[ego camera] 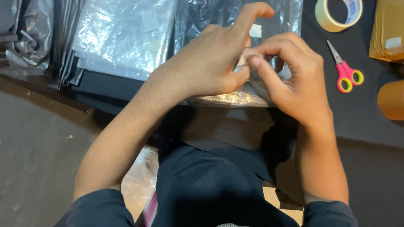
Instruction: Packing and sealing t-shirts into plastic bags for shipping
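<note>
Altogether we count two clear plastic bags holding dark folded cloth, one [126,35] at the left and one [235,25] under our hands, plus one roll of pale packing tape [332,21], one pair of pink-handled scissors [346,73] with yellow-green rings, one stack of brown paper envelopes [387,31] and one brown tape roll [391,100] at the right edge, all on the dark surface [362,122]. Our left hand [210,63] and right hand [294,77] meet over the nearer bag, close to its lower edge. Both pinch a small pale strip [246,56], seemingly tape, between thumb and fingers [263,54]; the left forefinger arches free above, the right fingers curl tightly inward. Grey plastic sheets [25,33] lie bunched at far left.
</note>
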